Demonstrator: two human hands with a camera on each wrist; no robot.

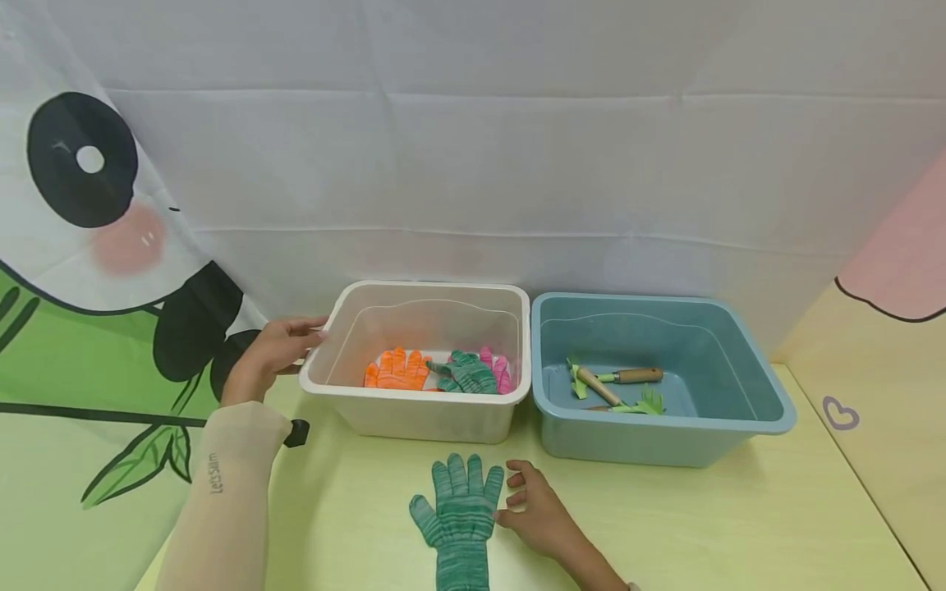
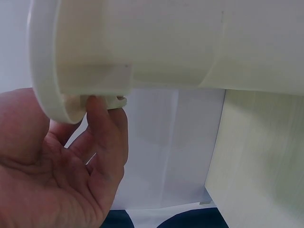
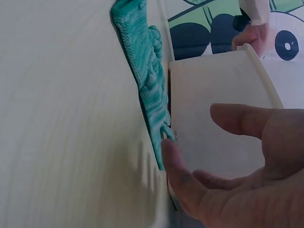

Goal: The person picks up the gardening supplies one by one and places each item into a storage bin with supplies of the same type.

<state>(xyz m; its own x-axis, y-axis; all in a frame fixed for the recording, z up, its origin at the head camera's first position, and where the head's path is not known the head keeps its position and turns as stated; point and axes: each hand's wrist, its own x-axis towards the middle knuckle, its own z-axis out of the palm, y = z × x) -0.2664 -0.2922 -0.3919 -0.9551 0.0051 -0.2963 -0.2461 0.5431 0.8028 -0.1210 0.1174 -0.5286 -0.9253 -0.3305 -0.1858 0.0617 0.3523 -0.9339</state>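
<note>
My left hand holds the left rim of a white plastic bin. In the left wrist view its fingers curl up under the bin's lip. A green striped knit glove lies flat on the table, fingers pointing toward the bins. Beside its right edge is my right hand, thumb and fingers spread apart and holding nothing. In the right wrist view a fingertip comes very near the glove's fingers; whether they touch I cannot tell. Inside the white bin are an orange glove, a green glove and a pink glove.
Right of the white bin stands a blue bin holding small garden tools with wooden handles and light-green heads. Both bins rest on a pale yellow table. Behind them hangs a white cloth, with a cartoon print at the left.
</note>
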